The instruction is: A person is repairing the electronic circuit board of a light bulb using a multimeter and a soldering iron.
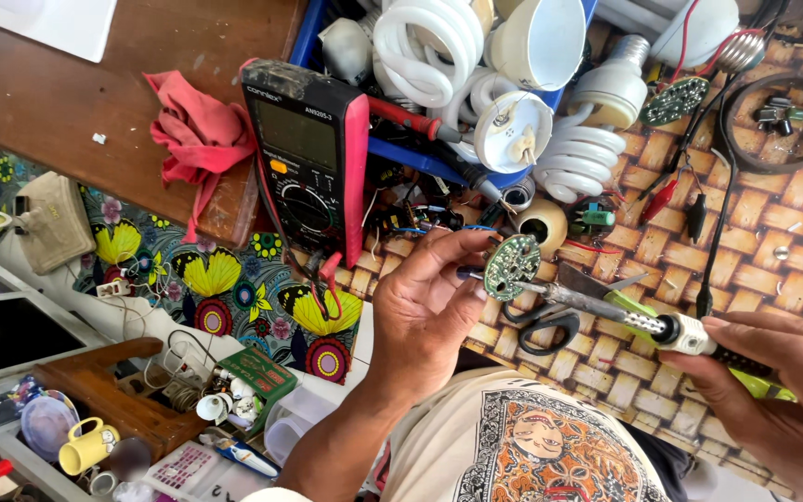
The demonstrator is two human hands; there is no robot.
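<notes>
Holding the round green board (511, 266) in your left hand (425, 311), your right hand (778, 395) gripped the soldering iron (638, 321), lying slantwise, tip pointing up-left at the board.

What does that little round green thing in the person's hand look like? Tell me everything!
The round circuit board is a small green disc dotted with pale, shiny spots. The left hand pinches it by the edge with its fingertips and holds it tilted above the woven mat. The metal tip of the soldering iron, held by the right hand, meets its lower edge.
</notes>
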